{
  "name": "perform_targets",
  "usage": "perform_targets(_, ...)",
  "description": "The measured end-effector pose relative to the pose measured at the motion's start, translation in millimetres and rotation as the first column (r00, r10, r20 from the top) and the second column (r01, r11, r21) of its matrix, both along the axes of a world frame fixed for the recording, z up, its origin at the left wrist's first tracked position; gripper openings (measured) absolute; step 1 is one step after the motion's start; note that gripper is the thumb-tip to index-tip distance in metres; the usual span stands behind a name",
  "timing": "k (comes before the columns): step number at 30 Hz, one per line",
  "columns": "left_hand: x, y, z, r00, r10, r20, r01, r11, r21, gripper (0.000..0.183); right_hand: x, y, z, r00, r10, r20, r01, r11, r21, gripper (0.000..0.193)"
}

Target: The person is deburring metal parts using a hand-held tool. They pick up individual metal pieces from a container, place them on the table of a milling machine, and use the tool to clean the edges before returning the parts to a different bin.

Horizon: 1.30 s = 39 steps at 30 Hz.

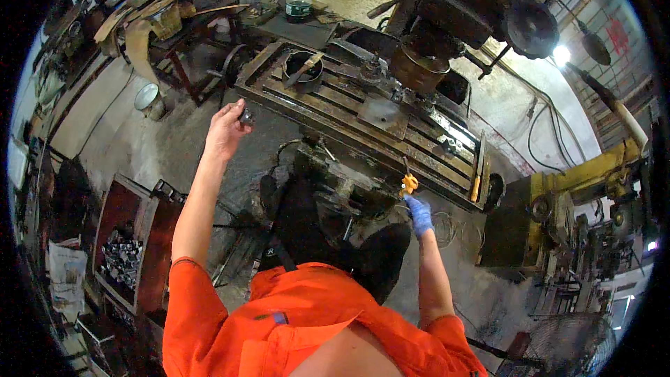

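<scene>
My left hand (225,129), bare, is closed on a small dark metal part (247,117) off the near-left corner of the slotted machine table (335,126). My right hand (419,214), in a blue glove, grips an orange air blow gun (410,182). Its thin dark nozzle points away from me, toward the table's front edge. On the table, a flat metal plate (382,116) lies near the middle, below the machine head. At the table's left end stands a dark pot (305,78) with a brush (307,65) resting across it.
A yellow-handled tool (476,187) lies at the table's right end. Behind stands a clear bottle (299,3) of dark liquid. A white bucket (149,100) sits on the floor at left. Lower left, a reddish cabinet (155,244) holds many small metal parts (121,258). The machine head (447,17) overhangs the table.
</scene>
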State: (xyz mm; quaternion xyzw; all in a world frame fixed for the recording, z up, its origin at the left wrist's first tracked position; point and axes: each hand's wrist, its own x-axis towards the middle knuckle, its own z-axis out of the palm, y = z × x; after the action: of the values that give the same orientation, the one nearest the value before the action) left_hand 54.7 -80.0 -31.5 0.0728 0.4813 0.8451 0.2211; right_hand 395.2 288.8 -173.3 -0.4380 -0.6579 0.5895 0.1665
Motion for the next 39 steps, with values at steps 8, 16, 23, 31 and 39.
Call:
perform_targets(8,6.5,9.4,-3.4,0.997,-0.072,-0.028,0.074,0.991,0.110,0.005,-36.4,-14.2,-35.2,0.944,-0.201,-0.260,0.235,0.966,0.109,0.025)
perform_targets(16,-9.9,-11.9,-53.7,0.986,-0.159,0.047,0.157,0.987,0.037,0.003,-18.0,-37.2,129.0,0.878,-0.235,-0.417,0.379,0.874,0.304,0.028)
perform_targets(23,2.6,-5.8,-66.1,0.984,-0.155,0.088,0.162,0.983,-0.084,0.002,-47.4,-38.5,200.9,0.639,-0.032,0.768,-0.618,0.573,0.538,0.051)
perform_targets(31,17.8,-17.9,-55.3,0.988,-0.147,0.054,0.156,0.931,-0.330,0.010,-142.0,-7.9,201.2,0.575,-0.028,0.818,-0.666,0.565,0.487,0.041)
perform_targets(39,23.3,-31.5,-66.3,0.992,-0.073,0.106,0.109,0.917,-0.383,0.014,-107.2,-41.7,200.6,0.521,0.176,0.835,-0.720,0.615,0.320,0.047)
